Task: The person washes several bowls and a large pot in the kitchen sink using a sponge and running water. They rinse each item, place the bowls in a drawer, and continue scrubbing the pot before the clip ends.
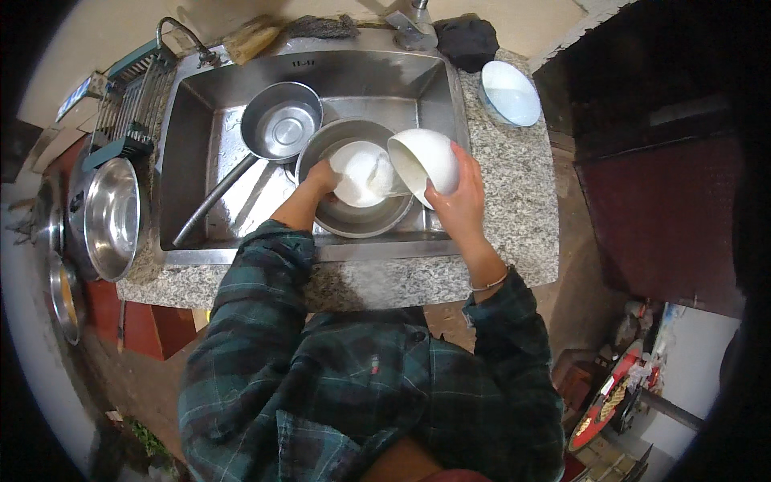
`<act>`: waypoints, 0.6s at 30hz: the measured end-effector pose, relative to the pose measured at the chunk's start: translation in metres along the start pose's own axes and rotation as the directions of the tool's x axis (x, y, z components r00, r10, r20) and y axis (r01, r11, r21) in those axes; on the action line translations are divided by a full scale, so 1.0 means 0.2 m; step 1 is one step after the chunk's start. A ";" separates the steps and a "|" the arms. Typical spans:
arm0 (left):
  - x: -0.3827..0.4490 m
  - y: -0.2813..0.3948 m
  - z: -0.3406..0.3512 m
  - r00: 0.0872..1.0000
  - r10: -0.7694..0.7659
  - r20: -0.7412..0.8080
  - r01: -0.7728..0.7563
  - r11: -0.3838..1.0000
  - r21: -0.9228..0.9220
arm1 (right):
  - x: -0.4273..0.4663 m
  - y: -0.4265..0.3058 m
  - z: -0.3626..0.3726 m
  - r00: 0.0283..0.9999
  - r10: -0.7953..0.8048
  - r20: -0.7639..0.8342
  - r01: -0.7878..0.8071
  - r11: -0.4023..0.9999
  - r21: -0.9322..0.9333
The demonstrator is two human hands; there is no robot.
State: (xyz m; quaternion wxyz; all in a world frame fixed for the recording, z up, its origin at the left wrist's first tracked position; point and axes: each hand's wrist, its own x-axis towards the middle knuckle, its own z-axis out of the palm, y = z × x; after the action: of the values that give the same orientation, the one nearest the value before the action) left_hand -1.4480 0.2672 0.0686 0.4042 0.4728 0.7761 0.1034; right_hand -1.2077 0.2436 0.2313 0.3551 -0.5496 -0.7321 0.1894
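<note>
My right hand (462, 208) grips a white bowl (438, 158) by its rim and side, tipped to the left. Clear water appears to run from its lip into a second white bowl (360, 172). My left hand (320, 179) holds that second bowl by its left edge, inside a round metal basin (361, 228) with water in it. The basin stands in a stainless steel sink (235, 187). Left of it in the sink is a metal pan (283, 123) holding some water, its long handle (214, 202) pointing toward the near left corner.
Another bowl (511, 95) stands on the speckled stone counter (518, 193) at right, near a dark bundle (467, 42). A faucet (187, 37), a dish rack (126, 108) and a steel basin (113, 220) are at left. Scrubbing material (322, 27) lies along the back edge.
</note>
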 end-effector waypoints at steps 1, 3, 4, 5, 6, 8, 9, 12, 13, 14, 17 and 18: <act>0.01 -0.01 0.01 1.000 0.015 -0.024 -0.012 0.993 0.116 | 0.00 0.01 -0.02 1.000 0.011 -0.023 -0.011 1.000 0.025; 0.01 0.01 0.01 1.000 0.024 -0.008 -0.024 1.000 -0.008 | 0.01 0.05 -0.07 0.979 0.193 -0.060 -0.167 0.941 0.294; 0.00 0.03 -0.01 0.996 0.076 -0.045 -0.075 0.997 0.022 | 0.02 0.07 -0.11 0.933 0.358 -0.035 -0.289 0.802 0.522; -0.02 0.05 -0.03 0.989 0.125 -0.078 -0.121 0.991 0.058 | 0.02 0.11 -0.15 0.876 0.482 0.030 -0.355 0.600 0.717; -0.03 0.07 -0.06 0.957 0.274 -0.099 -0.246 0.941 0.232 | 0.02 0.15 -0.21 0.816 0.568 0.104 -0.423 0.466 0.777; -0.08 0.13 -0.11 0.900 0.399 -0.177 -0.316 0.875 0.367 | 0.01 0.25 -0.32 0.741 0.633 0.226 -0.479 0.262 0.838; -0.10 0.15 -0.14 0.839 0.493 -0.230 -0.360 0.820 0.445 | 0.00 0.30 -0.36 0.776 0.580 0.246 -0.434 0.208 0.877; -0.18 0.20 -0.20 0.791 0.569 -0.225 -0.324 0.702 0.635 | -0.03 0.45 -0.45 0.713 0.632 0.304 -0.498 0.151 0.854; -0.20 0.21 -0.21 0.779 0.595 -0.198 -0.337 0.664 0.668 | -0.04 0.48 -0.47 0.692 0.652 0.311 -0.516 0.146 0.844; -0.22 0.22 -0.20 0.760 0.625 -0.178 -0.343 0.619 0.706 | -0.04 0.51 -0.48 0.663 0.681 0.311 -0.538 0.144 0.831; -0.27 0.23 -0.16 0.773 0.625 -0.109 -0.383 0.598 0.704 | -0.05 0.57 -0.49 0.648 0.677 0.349 -0.545 0.092 0.833; -0.28 0.23 -0.13 0.769 0.632 -0.097 -0.411 0.605 0.682 | -0.05 0.58 -0.49 0.627 0.699 0.343 -0.552 0.089 0.829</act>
State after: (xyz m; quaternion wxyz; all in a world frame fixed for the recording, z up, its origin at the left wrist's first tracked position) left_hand -1.4255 0.2519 0.1396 0.0392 0.7628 0.6446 0.0327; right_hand -1.0576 0.2614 0.2177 0.5195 -0.5428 -0.1794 0.6351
